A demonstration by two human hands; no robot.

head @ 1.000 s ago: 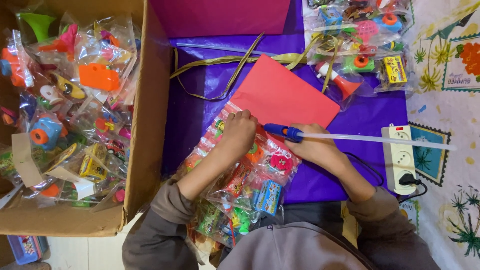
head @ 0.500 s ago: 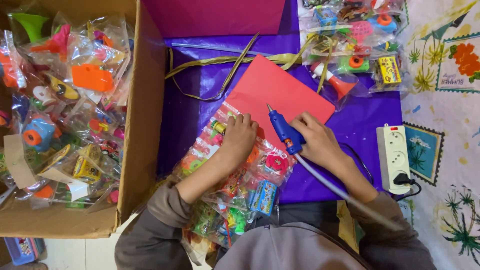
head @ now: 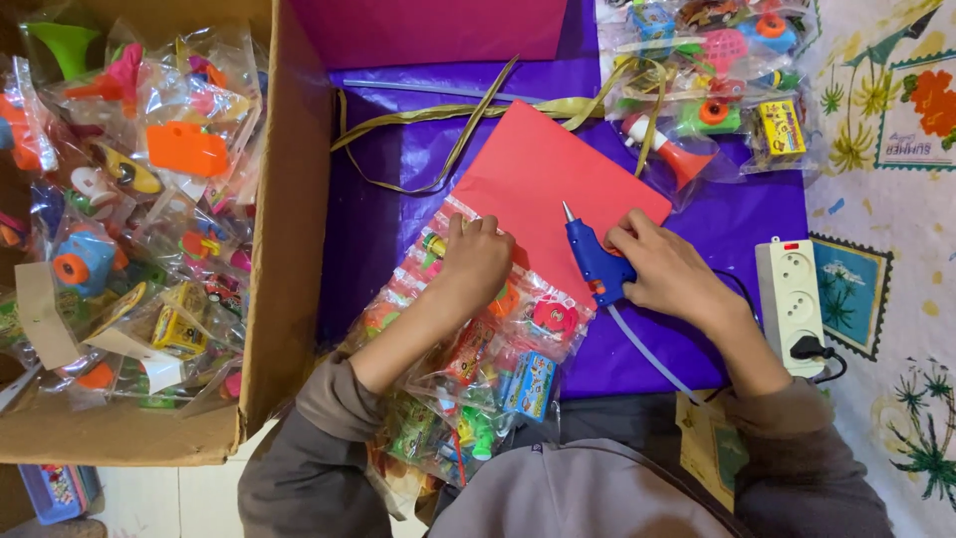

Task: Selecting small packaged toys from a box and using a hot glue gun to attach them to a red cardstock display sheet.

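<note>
My right hand (head: pixel 669 271) grips a blue hot glue gun (head: pixel 595 261), its metal tip pointing up over a red card sheet (head: pixel 543 179) lying on purple paper (head: pixel 398 229). A pale glue stick trails from the gun's back toward me. My left hand (head: pixel 476 261) presses fingertips down on the top edge of a clear plastic bag of small colourful toys (head: pixel 498 349), where the bag overlaps the red card's lower left edge.
A large cardboard box (head: pixel 289 249) full of bagged toys stands at the left. More toy bags (head: pixel 707 70) lie at the upper right. A white power strip (head: pixel 792 299) with a black plug sits at the right. Gold ribbon (head: pixel 448 130) lies across the purple paper.
My right hand has swung the glue gun from lying sideways to pointing up over the red card. My left hand stays pressed on the toy bag.
</note>
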